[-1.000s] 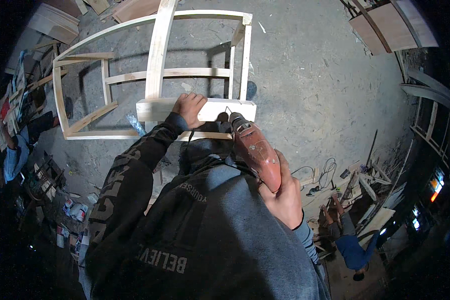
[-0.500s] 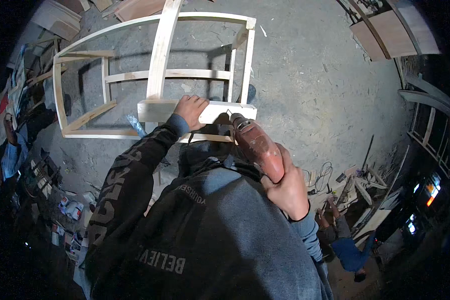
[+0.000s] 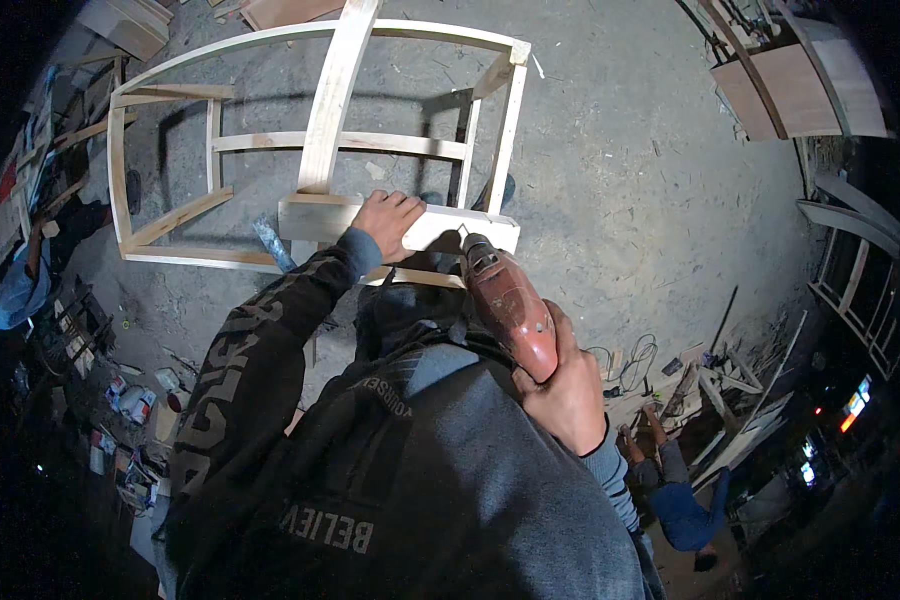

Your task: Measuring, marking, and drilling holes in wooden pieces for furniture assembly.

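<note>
My right hand (image 3: 567,392) is wrapped round the rear of a worn red power drill (image 3: 513,315). The drill's chuck points away from me, and its tip is at the near face of a pale wooden board (image 3: 315,219), toward the board's right end. Gripping the middle of that board, my left hand (image 3: 384,222) has its fingers curled over the top edge. The board lies across the near end of a long wooden beam (image 3: 332,105). Beneath them stands a pale wooden frame (image 3: 395,144) with a curved far rail. Whether the bit is in the wood I cannot tell.
Wood panels (image 3: 785,90) lean at the far right. Another person (image 3: 685,510) is at the lower right, near scrap timber (image 3: 725,390) and a coiled cable (image 3: 635,360). A second person (image 3: 22,285) is at the left edge. Cans and packages (image 3: 135,405) clutter the lower left.
The view has shifted slightly, moving the frame and board a little in the picture. Both hands keep their grips, and the drill's tip stays at the same part of the board.
</note>
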The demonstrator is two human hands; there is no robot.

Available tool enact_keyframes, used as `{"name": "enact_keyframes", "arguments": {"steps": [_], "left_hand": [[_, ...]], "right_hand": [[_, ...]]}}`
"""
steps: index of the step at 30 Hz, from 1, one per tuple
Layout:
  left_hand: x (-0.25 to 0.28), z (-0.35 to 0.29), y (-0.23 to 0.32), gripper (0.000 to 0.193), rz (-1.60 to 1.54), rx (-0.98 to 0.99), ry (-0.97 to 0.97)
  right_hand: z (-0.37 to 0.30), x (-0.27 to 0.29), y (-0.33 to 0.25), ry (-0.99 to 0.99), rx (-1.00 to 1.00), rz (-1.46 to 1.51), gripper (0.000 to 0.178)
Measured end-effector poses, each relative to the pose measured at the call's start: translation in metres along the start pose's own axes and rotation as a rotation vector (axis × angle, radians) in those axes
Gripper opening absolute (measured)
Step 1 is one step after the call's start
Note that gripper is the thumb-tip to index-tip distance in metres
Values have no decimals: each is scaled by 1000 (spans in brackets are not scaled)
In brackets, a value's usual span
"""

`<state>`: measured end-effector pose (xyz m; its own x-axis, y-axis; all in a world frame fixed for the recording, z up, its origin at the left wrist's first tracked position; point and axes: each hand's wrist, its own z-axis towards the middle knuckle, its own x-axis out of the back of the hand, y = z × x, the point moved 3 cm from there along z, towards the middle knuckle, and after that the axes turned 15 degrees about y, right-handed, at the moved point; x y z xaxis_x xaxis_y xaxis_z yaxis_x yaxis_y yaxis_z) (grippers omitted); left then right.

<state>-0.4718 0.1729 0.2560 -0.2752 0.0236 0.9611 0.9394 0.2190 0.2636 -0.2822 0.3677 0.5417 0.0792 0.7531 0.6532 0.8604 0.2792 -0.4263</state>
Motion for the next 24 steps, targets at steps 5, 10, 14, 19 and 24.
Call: {"name": "enact_keyframes", "arguments": {"steps": [5, 10, 14, 19, 24], "left_hand": [[-2, -2, -2, 77, 0, -1, 3], [0, 0, 0, 76, -14, -11, 41], [2, -1, -1, 74, -29, 2, 43], [4, 0, 1, 74, -32, 1, 40], [3, -1, 2, 77, -6, 5, 48]], "right_hand": [[4, -4, 4, 34, 96, -11, 88], [8, -4, 7, 9, 92, -22, 87], [11, -5, 6, 22, 113, -7, 86], [14, -6, 2, -25, -4, -6, 82], [16, -8, 1, -30, -4, 0, 83]]}}
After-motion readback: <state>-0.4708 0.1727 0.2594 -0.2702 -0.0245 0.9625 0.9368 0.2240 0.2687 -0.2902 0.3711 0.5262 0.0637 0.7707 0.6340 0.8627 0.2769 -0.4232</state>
